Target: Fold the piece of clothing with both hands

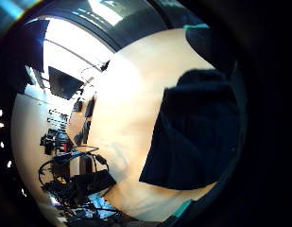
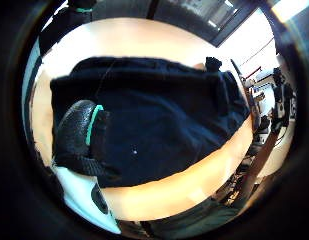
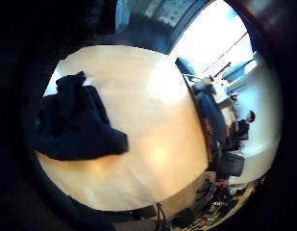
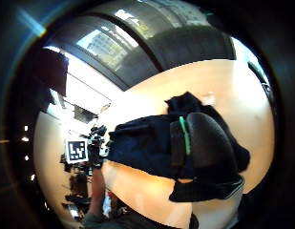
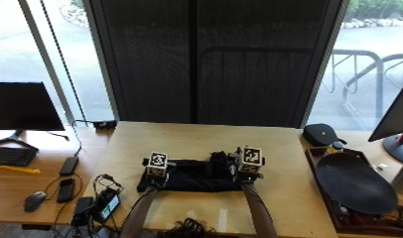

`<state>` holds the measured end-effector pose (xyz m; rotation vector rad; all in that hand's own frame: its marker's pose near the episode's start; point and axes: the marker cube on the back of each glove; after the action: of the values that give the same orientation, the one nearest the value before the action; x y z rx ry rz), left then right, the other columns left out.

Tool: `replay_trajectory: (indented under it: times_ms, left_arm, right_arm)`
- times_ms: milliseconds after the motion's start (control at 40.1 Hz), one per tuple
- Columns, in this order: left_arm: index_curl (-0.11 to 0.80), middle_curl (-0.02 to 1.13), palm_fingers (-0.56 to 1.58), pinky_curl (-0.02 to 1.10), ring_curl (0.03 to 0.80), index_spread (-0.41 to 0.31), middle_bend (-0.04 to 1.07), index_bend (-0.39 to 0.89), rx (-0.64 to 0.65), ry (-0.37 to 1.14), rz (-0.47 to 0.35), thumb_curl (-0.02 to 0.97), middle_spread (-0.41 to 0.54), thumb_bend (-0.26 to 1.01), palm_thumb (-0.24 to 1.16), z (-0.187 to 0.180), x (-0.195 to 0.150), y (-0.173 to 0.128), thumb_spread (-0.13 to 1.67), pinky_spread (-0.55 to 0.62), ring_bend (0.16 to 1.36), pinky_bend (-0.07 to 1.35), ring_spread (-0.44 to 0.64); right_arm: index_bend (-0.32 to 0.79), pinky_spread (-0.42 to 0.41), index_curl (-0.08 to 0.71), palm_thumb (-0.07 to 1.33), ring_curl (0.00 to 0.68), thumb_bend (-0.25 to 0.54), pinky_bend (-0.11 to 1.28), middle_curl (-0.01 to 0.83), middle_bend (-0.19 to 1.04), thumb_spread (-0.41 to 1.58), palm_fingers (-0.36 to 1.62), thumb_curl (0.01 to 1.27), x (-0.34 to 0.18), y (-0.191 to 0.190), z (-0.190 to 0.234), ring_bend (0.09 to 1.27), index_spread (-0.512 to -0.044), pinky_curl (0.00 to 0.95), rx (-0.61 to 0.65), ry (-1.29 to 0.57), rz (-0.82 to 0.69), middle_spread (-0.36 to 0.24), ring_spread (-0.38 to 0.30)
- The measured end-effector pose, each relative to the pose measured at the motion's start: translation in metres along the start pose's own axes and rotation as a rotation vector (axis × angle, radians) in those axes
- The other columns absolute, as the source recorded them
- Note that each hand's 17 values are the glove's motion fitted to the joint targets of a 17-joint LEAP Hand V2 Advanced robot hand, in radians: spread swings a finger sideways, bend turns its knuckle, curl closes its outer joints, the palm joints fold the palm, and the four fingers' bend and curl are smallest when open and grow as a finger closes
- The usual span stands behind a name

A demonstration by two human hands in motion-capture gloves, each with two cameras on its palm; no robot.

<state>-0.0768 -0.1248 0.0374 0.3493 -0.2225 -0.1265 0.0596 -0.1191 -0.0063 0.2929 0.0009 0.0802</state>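
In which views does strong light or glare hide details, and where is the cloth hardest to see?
Outside view: bright windows, dark cloth shows few folds on the table. Right little finger side view: glare whitens the table. Left little finger side view: the window area is washed out, cloth nearly black.

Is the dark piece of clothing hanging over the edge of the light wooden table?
No, in the outside view the dark piece of clothing lies wholly on the light wooden table, with bare wood showing on every side of it.
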Motion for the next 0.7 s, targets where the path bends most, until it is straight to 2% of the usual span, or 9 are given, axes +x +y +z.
replay_trajectory:
  times_ms: [75,175,300,374,449,574,624,699]
  left_arm:
    - [0.378,0.44,0.53,0.25,0.388,-0.159,0.22,0.11,-0.035,0.020,0.024,0.308,-0.160,-0.05,0.58,0.013,0.010,0.008,1.22,0.18,0.52,0.33,-0.06]
    - [0.372,0.43,0.49,0.26,0.382,-0.151,0.18,0.13,-0.087,0.053,0.022,0.291,-0.124,-0.05,0.50,0.029,0.019,0.016,1.24,0.21,0.51,0.34,-0.02]
    - [0.370,0.42,0.47,0.28,0.374,-0.145,0.17,0.15,-0.258,0.134,0.018,0.271,-0.089,-0.04,0.42,0.039,0.028,0.036,1.27,0.24,0.50,0.36,0.03]
    - [0.374,0.41,0.44,0.29,0.369,-0.143,0.15,0.16,-0.382,0.201,0.017,0.255,-0.068,-0.03,0.37,0.041,0.033,0.048,1.31,0.25,0.49,0.37,0.05]
    - [0.382,0.40,0.41,0.30,0.365,-0.138,0.14,0.18,-0.385,0.216,0.015,0.247,-0.045,-0.02,0.34,0.051,0.030,0.045,1.34,0.26,0.48,0.38,0.08]
    - [0.401,0.37,0.37,0.31,0.358,-0.136,0.12,0.20,-0.343,0.219,0.020,0.235,-0.014,-0.02,0.31,0.071,0.028,0.035,1.38,0.29,0.47,0.39,0.13]
    - [0.407,0.36,0.36,0.31,0.356,-0.137,0.12,0.20,-0.374,0.249,0.029,0.230,-0.002,-0.02,0.29,0.073,0.031,0.037,1.39,0.30,0.47,0.40,0.14]
    - [0.416,0.35,0.31,0.33,0.351,-0.136,0.12,0.20,-0.414,0.316,0.047,0.221,0.014,-0.02,0.26,0.070,0.036,0.042,1.39,0.31,0.45,0.42,0.18]
  right_arm:
    - [0.12,0.175,0.329,0.69,0.355,-0.052,0.63,0.355,0.13,1.22,0.27,0.34,0.014,0.029,-0.008,0.30,-0.344,0.400,-0.052,0.084,0.019,-0.071,0.012]
    - [0.13,0.218,0.317,0.62,0.331,-0.043,0.67,0.333,0.14,1.25,0.22,0.33,0.030,0.055,0.006,0.27,-0.354,0.397,-0.163,0.122,0.027,-0.047,0.063]
    - [0.13,0.245,0.306,0.59,0.323,-0.026,0.70,0.317,0.15,1.27,0.19,0.32,0.038,0.075,0.024,0.27,-0.355,0.393,-0.305,0.098,0.006,-0.023,0.099]
    - [0.14,0.246,0.301,0.63,0.322,0.006,0.70,0.310,0.15,1.31,0.18,0.33,0.028,0.085,0.024,0.28,-0.356,0.391,-0.377,-0.033,-0.085,-0.016,0.113]
    - [0.15,0.250,0.301,0.67,0.322,0.024,0.71,0.303,0.15,1.34,0.19,0.34,0.024,0.087,0.039,0.29,-0.355,0.387,-0.469,-0.157,-0.164,-0.012,0.123]
    - [0.17,0.250,0.308,0.74,0.320,0.048,0.72,0.289,0.14,1.36,0.18,0.35,0.049,0.092,0.053,0.28,-0.357,0.385,-0.634,0.048,0.030,-0.007,0.134]
    - [0.17,0.250,0.311,0.75,0.321,0.048,0.73,0.283,0.14,1.36,0.17,0.35,0.049,0.094,0.055,0.29,-0.358,0.385,-0.676,0.056,0.020,-0.006,0.142]
    - [0.14,0.236,0.299,0.82,0.332,0.071,0.76,0.263,0.11,1.33,0.20,0.37,0.042,0.092,0.058,0.35,-0.358,0.386,-0.689,0.032,-0.084,-0.004,0.141]
